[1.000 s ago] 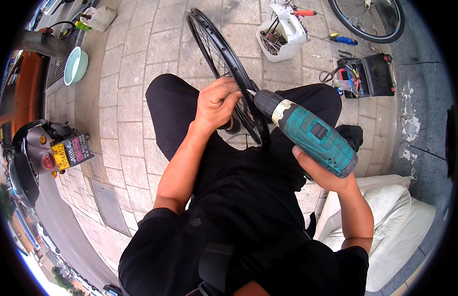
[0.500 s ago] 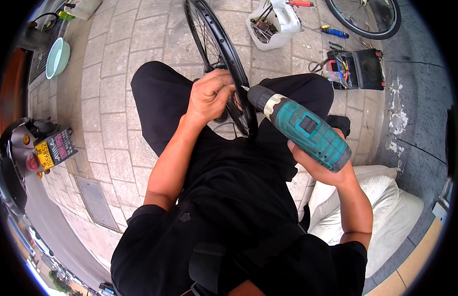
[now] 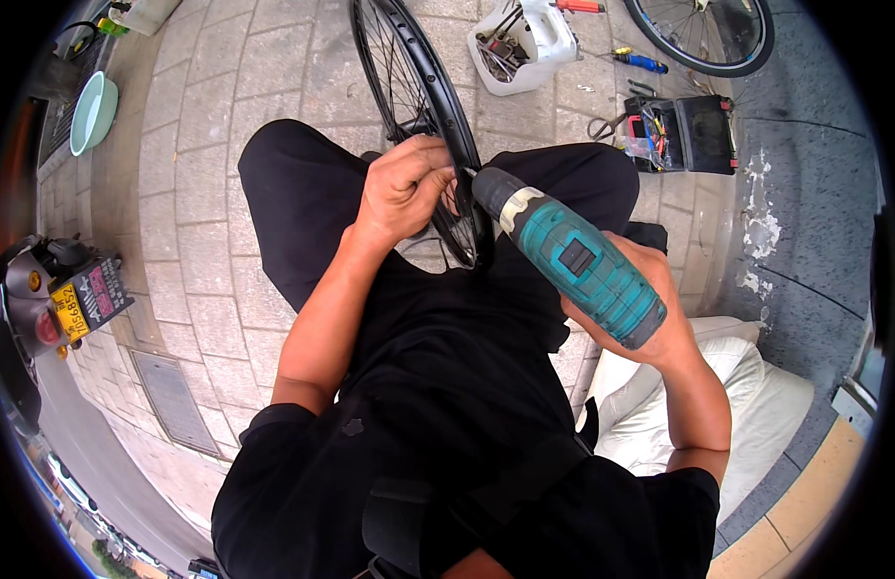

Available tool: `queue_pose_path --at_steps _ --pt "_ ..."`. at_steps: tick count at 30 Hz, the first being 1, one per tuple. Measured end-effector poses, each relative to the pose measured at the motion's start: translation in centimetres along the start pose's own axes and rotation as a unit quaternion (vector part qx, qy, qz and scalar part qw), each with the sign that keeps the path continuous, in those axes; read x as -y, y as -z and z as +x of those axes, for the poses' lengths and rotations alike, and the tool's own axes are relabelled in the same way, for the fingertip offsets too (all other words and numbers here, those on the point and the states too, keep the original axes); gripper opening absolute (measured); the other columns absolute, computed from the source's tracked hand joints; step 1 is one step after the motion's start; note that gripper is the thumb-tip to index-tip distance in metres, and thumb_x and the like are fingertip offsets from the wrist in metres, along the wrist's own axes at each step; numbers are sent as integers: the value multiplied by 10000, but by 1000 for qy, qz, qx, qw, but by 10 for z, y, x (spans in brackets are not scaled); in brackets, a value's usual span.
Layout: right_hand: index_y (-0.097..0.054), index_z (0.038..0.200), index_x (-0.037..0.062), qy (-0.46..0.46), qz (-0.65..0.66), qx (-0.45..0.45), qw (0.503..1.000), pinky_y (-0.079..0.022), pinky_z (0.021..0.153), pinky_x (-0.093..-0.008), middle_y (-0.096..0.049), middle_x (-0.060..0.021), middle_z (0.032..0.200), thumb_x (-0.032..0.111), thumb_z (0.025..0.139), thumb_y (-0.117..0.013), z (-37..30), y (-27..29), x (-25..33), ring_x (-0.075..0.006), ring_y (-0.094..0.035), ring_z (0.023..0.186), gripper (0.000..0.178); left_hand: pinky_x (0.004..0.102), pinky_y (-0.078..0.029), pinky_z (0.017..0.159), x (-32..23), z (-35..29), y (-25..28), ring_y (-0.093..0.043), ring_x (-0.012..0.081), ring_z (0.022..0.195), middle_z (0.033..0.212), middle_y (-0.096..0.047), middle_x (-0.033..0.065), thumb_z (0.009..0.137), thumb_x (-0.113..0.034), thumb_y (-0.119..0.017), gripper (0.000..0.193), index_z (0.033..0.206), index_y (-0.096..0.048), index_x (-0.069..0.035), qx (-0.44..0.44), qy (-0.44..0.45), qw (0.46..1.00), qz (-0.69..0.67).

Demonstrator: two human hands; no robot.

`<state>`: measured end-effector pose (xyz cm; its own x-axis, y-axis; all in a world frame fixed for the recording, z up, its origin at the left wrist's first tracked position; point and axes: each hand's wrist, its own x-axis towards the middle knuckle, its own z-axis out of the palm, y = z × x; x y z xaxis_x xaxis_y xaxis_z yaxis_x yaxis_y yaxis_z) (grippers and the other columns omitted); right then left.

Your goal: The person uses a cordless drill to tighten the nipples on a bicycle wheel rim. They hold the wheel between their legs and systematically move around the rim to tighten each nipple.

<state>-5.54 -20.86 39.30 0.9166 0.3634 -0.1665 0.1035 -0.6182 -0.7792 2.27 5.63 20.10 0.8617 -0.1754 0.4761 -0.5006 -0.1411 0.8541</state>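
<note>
Between my knees a bicycle wheel with a black rim and thin spokes stands upright, seen nearly edge-on. My left hand is closed at the inner side of the rim, thumb and fingers pinched by the spokes; exactly what lies between the fingertips is hidden. A teal and black cordless drill is held by my right hand, whose fingers are mostly covered by the drill body. The drill's chuck points at the outer face of the rim, opposite my left fingers, with its short bit at the rim.
Ahead stands a cut white plastic jug of metal tools. A black toolbox, screwdriver and another wheel lie to its right. A pale green basin and a parked motorcycle are at left. White cushioning is by my right arm.
The whole view has shifted slightly. The drill's rear end has swung a little lower and closer to me, while its tip stays at the rim. My left hand keeps its pinch.
</note>
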Motion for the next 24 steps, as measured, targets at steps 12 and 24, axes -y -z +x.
queue_pose_path --at_steps 12,24 --pt "-706 1101 -18 -22 -139 146 979 -582 785 -466 -748 -231 984 185 721 -835 42 49 39 -482 -713 917 451 370 -590 740 2 -2 -1 -736 306 834 1002 -740 161 857 81 -793 127 960 -748 22 16 4 1000 -7" --pt "-683 1005 -12 -73 -185 184 963 -572 729 -423 -725 -206 885 223 712 -837 55 56 57 -446 -733 809 406 380 -598 797 1 1 -2 -740 317 910 1005 -736 170 852 77 -796 124 961 -752 41 17 -24 999 -23"
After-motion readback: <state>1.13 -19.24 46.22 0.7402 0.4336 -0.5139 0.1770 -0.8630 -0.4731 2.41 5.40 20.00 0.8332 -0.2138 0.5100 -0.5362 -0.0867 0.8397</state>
